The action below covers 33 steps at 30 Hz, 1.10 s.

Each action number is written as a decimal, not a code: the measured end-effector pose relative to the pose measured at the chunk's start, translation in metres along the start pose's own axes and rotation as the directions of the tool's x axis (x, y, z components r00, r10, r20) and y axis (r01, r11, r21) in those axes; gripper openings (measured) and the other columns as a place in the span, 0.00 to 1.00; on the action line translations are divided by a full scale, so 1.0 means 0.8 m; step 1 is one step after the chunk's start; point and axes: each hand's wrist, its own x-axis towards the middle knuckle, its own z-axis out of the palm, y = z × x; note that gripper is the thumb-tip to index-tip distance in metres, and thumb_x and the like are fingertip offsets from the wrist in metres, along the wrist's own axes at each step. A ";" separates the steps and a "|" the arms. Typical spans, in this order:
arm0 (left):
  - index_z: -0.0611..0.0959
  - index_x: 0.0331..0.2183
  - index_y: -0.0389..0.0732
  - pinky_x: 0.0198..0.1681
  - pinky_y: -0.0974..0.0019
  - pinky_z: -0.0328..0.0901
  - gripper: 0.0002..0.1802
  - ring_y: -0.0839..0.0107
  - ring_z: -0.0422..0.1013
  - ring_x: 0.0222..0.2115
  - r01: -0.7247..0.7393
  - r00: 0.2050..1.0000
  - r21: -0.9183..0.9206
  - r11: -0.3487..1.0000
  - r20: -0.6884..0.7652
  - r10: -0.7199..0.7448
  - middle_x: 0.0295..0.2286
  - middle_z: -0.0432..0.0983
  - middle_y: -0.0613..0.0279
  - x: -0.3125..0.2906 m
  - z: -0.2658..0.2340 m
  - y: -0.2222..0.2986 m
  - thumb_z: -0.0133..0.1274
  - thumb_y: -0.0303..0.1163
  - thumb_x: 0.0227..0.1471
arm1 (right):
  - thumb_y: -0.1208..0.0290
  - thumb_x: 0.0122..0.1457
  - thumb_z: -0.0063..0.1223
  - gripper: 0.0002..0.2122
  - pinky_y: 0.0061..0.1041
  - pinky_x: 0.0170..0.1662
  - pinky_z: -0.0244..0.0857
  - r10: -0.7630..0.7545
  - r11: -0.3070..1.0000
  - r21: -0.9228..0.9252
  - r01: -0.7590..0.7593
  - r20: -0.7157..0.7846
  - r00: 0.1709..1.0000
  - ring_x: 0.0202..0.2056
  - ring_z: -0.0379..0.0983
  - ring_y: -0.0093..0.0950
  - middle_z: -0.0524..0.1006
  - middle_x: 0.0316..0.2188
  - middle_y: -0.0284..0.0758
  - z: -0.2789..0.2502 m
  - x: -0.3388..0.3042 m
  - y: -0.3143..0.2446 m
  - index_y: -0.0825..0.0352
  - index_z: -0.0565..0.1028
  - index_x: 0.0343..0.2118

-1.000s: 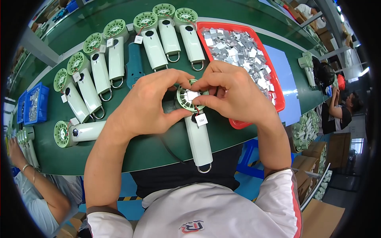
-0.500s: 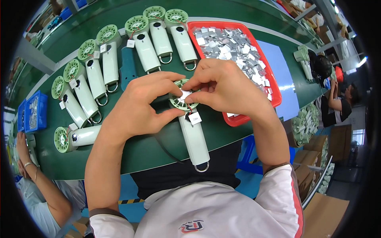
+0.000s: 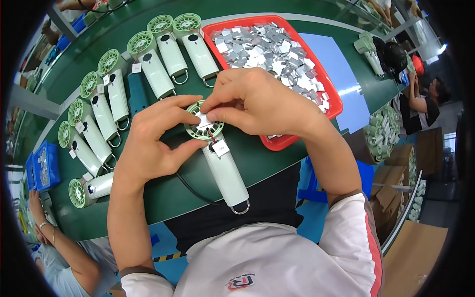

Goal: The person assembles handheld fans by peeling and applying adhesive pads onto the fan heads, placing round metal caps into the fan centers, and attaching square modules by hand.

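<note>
Green bench [image 3: 166, 200] is carrying a red tray [image 3: 277, 143] full of small silver-and-white pieces. Fan unit [image 3: 225, 173] is lying in front of the person, loop end overhanging the near edge. Left hand [image 3: 156, 131] is gripping its round head, thumb and fingers curved. Right hand [image 3: 260, 99] is touching the white square [image 3: 203, 120] on that head; can't tell if pinching or pressing.

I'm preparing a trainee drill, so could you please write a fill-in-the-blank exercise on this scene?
The large tray of small silvery pieces is coloured ____.
The hand nearer that tray is the person's ____ one.
The flat piece on the round green head, beside this hand's thumb, is ____.
The plastic bin at the table's left end is ____.
Missing words: red; right; white; blue.
</note>
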 end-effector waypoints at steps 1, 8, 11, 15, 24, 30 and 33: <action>0.88 0.38 0.37 0.49 0.56 0.77 0.21 0.50 0.83 0.47 -0.013 1.000 0.004 1.000 -0.003 0.013 0.51 0.84 0.47 0.001 0.000 0.000 0.78 0.27 0.40 | 0.76 0.60 0.70 0.07 0.30 0.32 0.73 0.001 1.000 0.001 -0.001 -0.002 1.000 0.29 0.80 0.30 0.78 0.29 0.36 0.001 0.000 -0.001 0.66 0.89 0.42; 0.88 0.38 0.37 0.48 0.56 0.77 0.21 0.49 0.83 0.47 -0.014 1.000 0.013 1.000 0.007 0.014 0.51 0.84 0.46 -0.001 -0.004 -0.002 0.78 0.27 0.40 | 0.75 0.54 0.75 0.08 0.31 0.32 0.73 -0.018 0.997 -0.075 0.014 -0.049 0.999 0.28 0.79 0.33 0.79 0.29 0.35 0.008 0.003 -0.006 0.64 0.90 0.38; 0.88 0.38 0.37 0.47 0.56 0.78 0.20 0.49 0.83 0.46 -0.055 0.998 0.032 0.998 0.003 0.055 0.51 0.84 0.46 0.004 -0.006 0.001 0.77 0.26 0.41 | 0.75 0.52 0.75 0.08 0.33 0.33 0.74 -0.047 0.993 -0.111 0.037 -0.085 0.995 0.29 0.79 0.34 0.79 0.29 0.36 0.011 0.001 -0.009 0.63 0.91 0.36; 0.87 0.37 0.37 0.50 0.54 0.77 0.19 0.46 0.82 0.47 -0.038 0.999 0.051 0.998 0.026 0.037 0.51 0.83 0.45 0.004 -0.003 0.005 0.75 0.26 0.40 | 0.75 0.51 0.74 0.07 0.35 0.34 0.75 -0.137 0.975 -0.189 0.117 -0.099 0.986 0.31 0.80 0.37 0.79 0.29 0.36 0.015 -0.002 -0.006 0.61 0.90 0.35; 0.86 0.37 0.33 0.52 0.53 0.76 0.21 0.46 0.82 0.48 -0.027 0.999 0.042 0.999 0.037 0.025 0.51 0.83 0.41 0.003 -0.001 0.010 0.74 0.26 0.37 | 0.71 0.54 0.67 0.04 0.41 0.39 0.77 -0.044 0.947 -0.321 0.013 -0.091 0.995 0.36 0.81 0.41 0.78 0.32 0.38 0.035 -0.013 -0.019 0.64 0.87 0.29; 0.84 0.37 0.33 0.53 0.54 0.75 0.21 0.45 0.82 0.48 -0.046 0.998 0.036 0.998 0.044 0.044 0.51 0.83 0.39 0.006 0.002 0.006 0.74 0.26 0.38 | 0.76 0.54 0.65 0.07 0.40 0.37 0.76 -0.121 0.936 -0.349 0.036 -0.225 0.967 0.36 0.80 0.41 0.77 0.32 0.40 0.049 -0.029 -0.019 0.68 0.85 0.36; 0.83 0.37 0.33 0.53 0.54 0.75 0.21 0.45 0.82 0.47 -0.064 0.997 0.060 0.996 0.039 0.062 0.51 0.83 0.38 0.003 0.000 0.003 0.74 0.26 0.39 | 0.78 0.54 0.66 0.07 0.37 0.34 0.74 -0.256 0.955 -0.263 0.137 -0.497 0.829 0.34 0.78 0.38 0.77 0.32 0.38 0.044 -0.062 -0.034 0.69 0.84 0.37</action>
